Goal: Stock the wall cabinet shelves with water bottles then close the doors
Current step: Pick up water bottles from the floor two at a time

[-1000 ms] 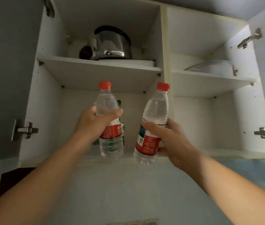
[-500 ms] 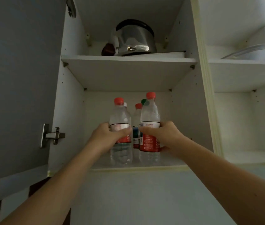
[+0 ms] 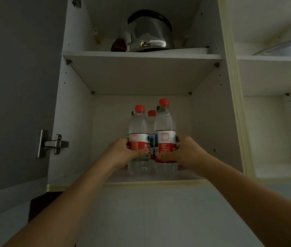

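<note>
Two clear water bottles with red caps and red-and-white labels stand upright side by side on the lower shelf (image 3: 191,177) of the left cabinet bay. My left hand (image 3: 121,154) wraps the left bottle (image 3: 137,129) at its label. My right hand (image 3: 185,154) wraps the right bottle (image 3: 165,125) the same way. Behind them a third red-capped bottle (image 3: 152,115) shows between the two, and a green cap peeks out beside it. Whether the held bottles' bases touch the shelf is hard to tell.
A steel pot (image 3: 150,32) sits on the upper shelf (image 3: 141,55). The grey left door (image 3: 16,86) stands open on its hinge (image 3: 53,143). The right bay (image 3: 269,131) has a clear lid (image 3: 284,49) on its upper shelf. White wall lies below the cabinet.
Both hands carried the bottles from in front of the cabinet into the lower left bay and lowered them close together by the stored bottles. The view shifted left and closer.
</note>
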Motion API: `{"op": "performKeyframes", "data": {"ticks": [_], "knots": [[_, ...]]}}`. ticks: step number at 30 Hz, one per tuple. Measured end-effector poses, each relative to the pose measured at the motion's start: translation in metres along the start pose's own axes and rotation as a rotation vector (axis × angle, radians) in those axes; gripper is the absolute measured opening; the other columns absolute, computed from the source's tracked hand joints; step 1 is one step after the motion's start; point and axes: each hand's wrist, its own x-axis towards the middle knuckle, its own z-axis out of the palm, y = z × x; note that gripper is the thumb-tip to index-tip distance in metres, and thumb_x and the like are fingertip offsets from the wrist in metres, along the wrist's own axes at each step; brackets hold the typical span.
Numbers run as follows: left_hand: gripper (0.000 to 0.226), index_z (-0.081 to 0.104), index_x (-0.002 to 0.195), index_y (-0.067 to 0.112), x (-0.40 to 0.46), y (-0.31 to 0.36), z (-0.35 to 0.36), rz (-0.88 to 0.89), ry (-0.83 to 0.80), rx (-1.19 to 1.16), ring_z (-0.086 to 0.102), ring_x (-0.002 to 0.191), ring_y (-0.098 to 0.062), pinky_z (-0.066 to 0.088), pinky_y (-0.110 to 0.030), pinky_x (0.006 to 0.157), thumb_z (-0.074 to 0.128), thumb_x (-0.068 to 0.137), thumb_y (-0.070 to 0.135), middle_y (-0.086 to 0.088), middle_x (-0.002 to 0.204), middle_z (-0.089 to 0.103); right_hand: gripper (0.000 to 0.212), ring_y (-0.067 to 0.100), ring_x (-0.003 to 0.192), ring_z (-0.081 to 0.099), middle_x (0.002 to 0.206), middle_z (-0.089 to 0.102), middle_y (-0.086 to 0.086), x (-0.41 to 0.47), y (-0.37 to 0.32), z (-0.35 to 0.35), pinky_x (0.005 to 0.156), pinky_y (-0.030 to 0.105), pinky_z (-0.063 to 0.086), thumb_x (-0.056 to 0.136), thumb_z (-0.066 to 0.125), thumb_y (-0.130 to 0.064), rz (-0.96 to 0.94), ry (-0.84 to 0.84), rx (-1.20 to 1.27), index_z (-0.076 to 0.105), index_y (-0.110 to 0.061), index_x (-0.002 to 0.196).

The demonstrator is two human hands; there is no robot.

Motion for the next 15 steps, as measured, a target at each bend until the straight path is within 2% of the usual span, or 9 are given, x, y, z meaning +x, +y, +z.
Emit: {"op": "performKeyframes", "data": {"ticks": [3, 6, 8, 10, 13, 15], "knots": [[0.034, 0.063, 0.108, 0.034, 0.007, -0.005, 0.006, -0.002, 0.022, -0.023, 0.069, 0.1, -0.015, 0.057, -0.043, 0.094, 0.082, 0.08, 0.041, 0.003, 0.112, 0.072, 0.045, 0.018, 0.093, 0.069, 0.103, 0.072, 0.004, 0.012, 0.007, 0.005, 0.065, 0.029, 0.056, 0.078, 0.087, -0.028, 0.015, 0.015, 0.005, 0.064, -0.021, 0.116], [0.044, 0.065, 0.12, 0.025, 0.014, -0.008, 0.011, -0.015, 0.025, -0.028, 0.068, 0.105, -0.019, 0.055, -0.046, 0.098, 0.082, 0.082, 0.039, -0.001, 0.117, 0.072, 0.05, 0.018, 0.098, 0.068, 0.108, 0.071, 0.003, 0.024, 0.014, 0.009, 0.073, 0.03, 0.057, 0.078, 0.087, -0.027, 0.028, 0.011, 0.029, 0.063, -0.019, 0.122], [0.041, 0.065, 0.119, 0.024, 0.019, -0.01, 0.013, -0.026, 0.023, -0.022, 0.069, 0.105, -0.021, 0.056, -0.047, 0.098, 0.081, 0.083, 0.037, -0.002, 0.118, 0.072, 0.048, 0.012, 0.091, 0.066, 0.103, 0.07, -0.001, 0.028, 0.016, 0.01, 0.065, 0.024, 0.052, 0.079, 0.086, -0.026, 0.03, 0.002, 0.037, 0.063, -0.021, 0.121], [0.043, 0.065, 0.122, 0.022, 0.023, -0.013, 0.015, -0.038, 0.024, -0.017, 0.069, 0.105, -0.022, 0.057, -0.047, 0.095, 0.08, 0.085, 0.037, -0.003, 0.117, 0.072, 0.048, 0.009, 0.089, 0.065, 0.103, 0.069, -0.002, 0.031, 0.019, 0.012, 0.063, 0.022, 0.049, 0.08, 0.085, -0.023, 0.041, -0.008, 0.051, 0.062, -0.02, 0.122], [0.047, 0.065, 0.126, 0.02, 0.025, -0.015, 0.018, -0.037, 0.042, 0.01, 0.068, 0.104, -0.022, 0.058, -0.04, 0.088, 0.079, 0.086, 0.039, -0.004, 0.117, 0.072, 0.04, 0.014, 0.096, 0.066, 0.108, 0.07, 0.0, 0.03, 0.021, 0.014, 0.068, 0.022, 0.049, 0.081, 0.085, -0.021, 0.039, -0.014, 0.05, 0.064, -0.022, 0.116], [0.047, 0.067, 0.127, 0.02, 0.022, -0.014, 0.019, -0.033, 0.047, 0.053, 0.068, 0.101, -0.021, 0.056, -0.033, 0.081, 0.079, 0.086, 0.039, -0.005, 0.117, 0.072, 0.03, 0.015, 0.098, 0.068, 0.103, 0.072, -0.001, 0.025, 0.022, 0.011, 0.07, 0.021, 0.049, 0.082, 0.084, -0.021, 0.021, -0.038, -0.01, 0.066, -0.025, 0.105]]}}
